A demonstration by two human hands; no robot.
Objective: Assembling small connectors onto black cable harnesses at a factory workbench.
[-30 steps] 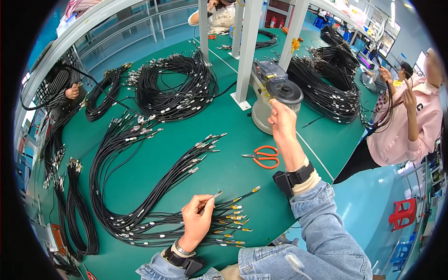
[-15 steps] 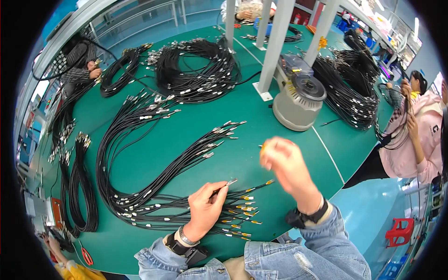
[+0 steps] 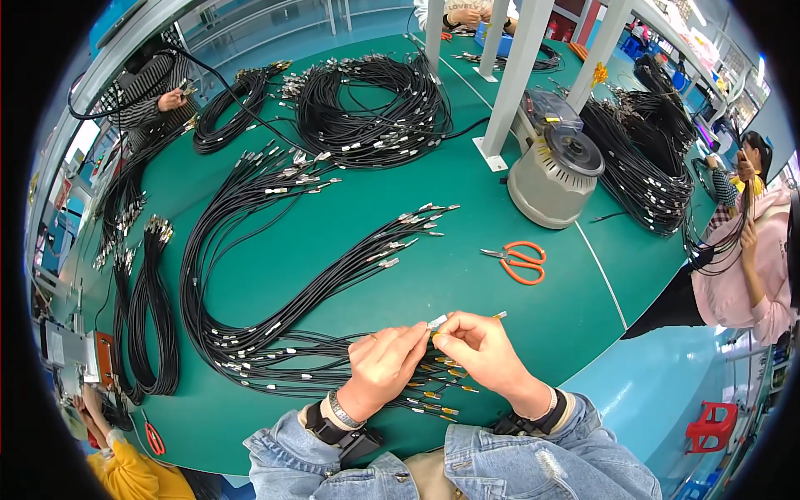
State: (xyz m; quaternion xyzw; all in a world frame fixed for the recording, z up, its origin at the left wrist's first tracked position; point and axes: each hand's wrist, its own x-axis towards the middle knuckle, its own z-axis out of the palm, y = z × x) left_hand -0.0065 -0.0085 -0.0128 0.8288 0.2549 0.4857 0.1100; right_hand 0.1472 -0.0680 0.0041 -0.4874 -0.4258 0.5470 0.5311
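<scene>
A: Head view, item 1?
B: Left hand (image 3: 385, 364), fingers pinched shut on the silver metal connector (image 3: 437, 321) at the tip of 1 thin black cable. Wrist carries a dark watch.

A: Item 2?
B: Right hand (image 3: 477, 350), fingertips also closed on that same connector from the other side; the 2 hands touch at the tips. The connector sits just above the near edge of the green work table (image 3: 467, 275), over a fan of yellow-tipped cable ends (image 3: 433, 392).

A: Item 3, the stock?
B: Long bundle of black cables with silver end fittings (image 3: 317, 283), running from beneath the hands in a curve up the table to the left and back to the middle.

A: Nearby tools?
B: Orange-handled scissors (image 3: 517, 260), lying flat beyond the right hand, apart from it. Grey round drum-shaped machine (image 3: 554, 179) farther back, beside a white post (image 3: 512, 79).

A: Further stock?
B: Large coiled heap of black cables (image 3: 367, 108) at the far side; another heap (image 3: 646, 162) to the right of the machine.

A: Other persons?
B: 1 in a pink top (image 3: 754, 271) at the right edge, handling cables; 1 in a striped sleeve (image 3: 154, 83) at far left.
</scene>
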